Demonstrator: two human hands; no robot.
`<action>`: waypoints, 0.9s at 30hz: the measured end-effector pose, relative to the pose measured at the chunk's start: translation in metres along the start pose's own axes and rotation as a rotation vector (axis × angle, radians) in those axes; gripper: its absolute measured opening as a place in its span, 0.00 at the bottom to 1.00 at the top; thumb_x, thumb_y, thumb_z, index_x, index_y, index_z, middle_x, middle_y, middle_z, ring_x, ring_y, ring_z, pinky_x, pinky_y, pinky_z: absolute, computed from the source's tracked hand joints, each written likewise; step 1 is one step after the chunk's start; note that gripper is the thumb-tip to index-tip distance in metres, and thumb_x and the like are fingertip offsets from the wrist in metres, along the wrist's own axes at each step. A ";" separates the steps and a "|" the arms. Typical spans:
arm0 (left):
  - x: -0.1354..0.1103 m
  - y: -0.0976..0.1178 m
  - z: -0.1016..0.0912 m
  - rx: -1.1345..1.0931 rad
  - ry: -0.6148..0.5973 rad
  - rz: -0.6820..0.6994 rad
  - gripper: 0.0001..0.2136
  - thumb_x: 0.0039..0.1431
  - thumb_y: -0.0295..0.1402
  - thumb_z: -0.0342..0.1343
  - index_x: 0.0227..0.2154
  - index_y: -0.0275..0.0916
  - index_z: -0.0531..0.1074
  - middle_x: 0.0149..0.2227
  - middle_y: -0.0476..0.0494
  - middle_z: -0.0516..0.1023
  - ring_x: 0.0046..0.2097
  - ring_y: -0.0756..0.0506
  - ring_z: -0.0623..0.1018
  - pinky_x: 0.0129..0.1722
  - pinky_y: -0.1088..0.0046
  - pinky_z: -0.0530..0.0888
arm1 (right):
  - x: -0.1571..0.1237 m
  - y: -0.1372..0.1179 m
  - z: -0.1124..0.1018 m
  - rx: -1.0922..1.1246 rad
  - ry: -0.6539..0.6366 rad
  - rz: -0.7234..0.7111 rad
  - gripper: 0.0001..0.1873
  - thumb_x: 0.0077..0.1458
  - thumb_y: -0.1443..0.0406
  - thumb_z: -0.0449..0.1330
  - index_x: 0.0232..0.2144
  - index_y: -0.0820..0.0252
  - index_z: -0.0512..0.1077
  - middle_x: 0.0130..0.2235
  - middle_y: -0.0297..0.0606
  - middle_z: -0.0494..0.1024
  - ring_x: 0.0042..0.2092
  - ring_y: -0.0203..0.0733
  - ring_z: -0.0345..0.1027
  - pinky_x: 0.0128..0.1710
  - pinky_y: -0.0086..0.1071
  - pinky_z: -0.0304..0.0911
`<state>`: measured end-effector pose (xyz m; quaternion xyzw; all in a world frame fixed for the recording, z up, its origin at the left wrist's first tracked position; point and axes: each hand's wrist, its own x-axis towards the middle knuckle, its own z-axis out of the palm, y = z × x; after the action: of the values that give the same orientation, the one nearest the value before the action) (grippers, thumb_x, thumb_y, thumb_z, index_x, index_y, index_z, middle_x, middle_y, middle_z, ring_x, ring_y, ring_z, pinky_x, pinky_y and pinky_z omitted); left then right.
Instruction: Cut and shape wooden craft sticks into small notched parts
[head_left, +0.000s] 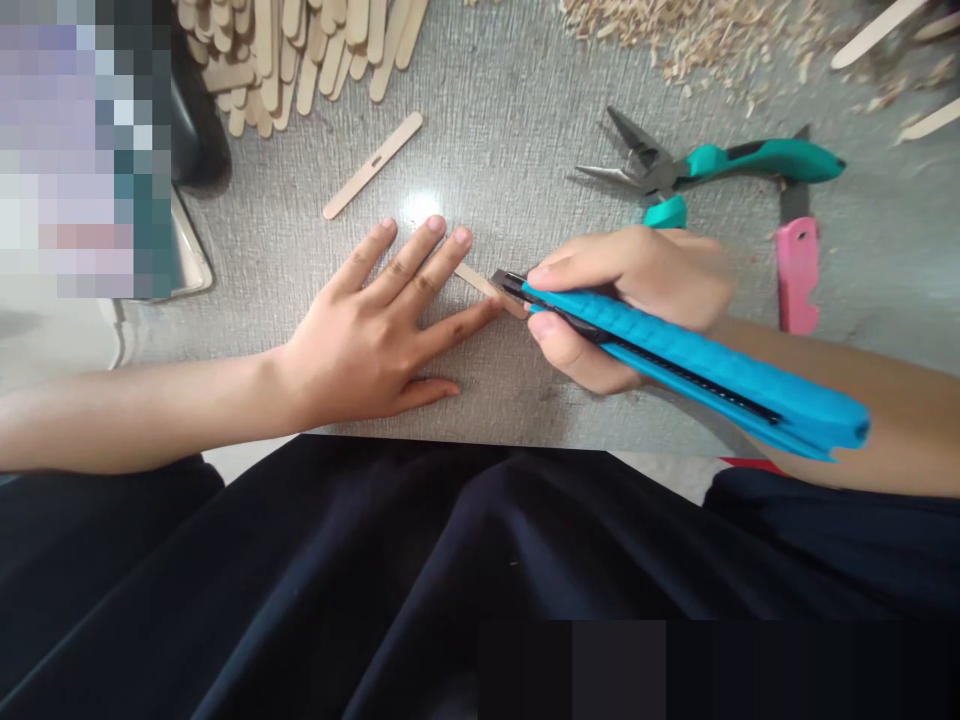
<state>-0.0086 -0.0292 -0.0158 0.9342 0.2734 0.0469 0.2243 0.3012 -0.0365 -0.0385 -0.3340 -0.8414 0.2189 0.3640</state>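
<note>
My left hand (382,330) lies spread on the grey tabletop, fingers apart. It rests across a wooden popsicle stick (475,279), part of which is hidden under the fingers. In my right hand (630,300) is a blue utility knife (697,350), its short blade pointing left. The blade tip is at the stick, close to my left index fingertip; whether it touches the wood I cannot tell. Beyond my left hand lies another popsicle stick (352,188) with a small slot in its middle.
A heap of popsicle sticks (307,50) lies at the back left, wood shavings (697,40) at the back right. Teal-handled pliers (750,160) with open jaws and a pink-handled knife (797,270) lie beyond my right hand. A black object (199,130) sits at the left.
</note>
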 end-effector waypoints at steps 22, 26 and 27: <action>0.006 0.008 -0.004 0.335 0.362 0.434 0.21 0.81 0.44 0.66 0.55 0.25 0.83 0.60 0.26 0.92 0.59 0.31 0.94 0.55 0.55 0.95 | 0.004 0.000 -0.009 0.015 -0.020 0.035 0.14 0.73 0.61 0.68 0.57 0.41 0.78 0.29 0.22 0.78 0.28 0.40 0.76 0.30 0.34 0.73; 0.007 0.004 -0.002 0.314 0.336 0.398 0.20 0.83 0.43 0.64 0.57 0.26 0.84 0.62 0.30 0.92 0.62 0.32 0.93 0.58 0.55 0.95 | 0.002 0.003 -0.007 -0.014 -0.031 0.014 0.13 0.74 0.59 0.67 0.58 0.40 0.77 0.29 0.23 0.79 0.28 0.42 0.79 0.29 0.36 0.75; 0.007 0.004 -0.002 0.305 0.332 0.393 0.21 0.83 0.44 0.63 0.57 0.26 0.84 0.62 0.30 0.91 0.62 0.33 0.93 0.58 0.55 0.95 | 0.002 0.004 -0.007 -0.027 -0.020 -0.015 0.13 0.75 0.59 0.66 0.58 0.41 0.77 0.28 0.23 0.78 0.27 0.41 0.79 0.28 0.36 0.75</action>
<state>-0.0014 -0.0277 -0.0128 0.9717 0.1243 0.2000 0.0203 0.3068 -0.0314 -0.0355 -0.3302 -0.8504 0.2078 0.3529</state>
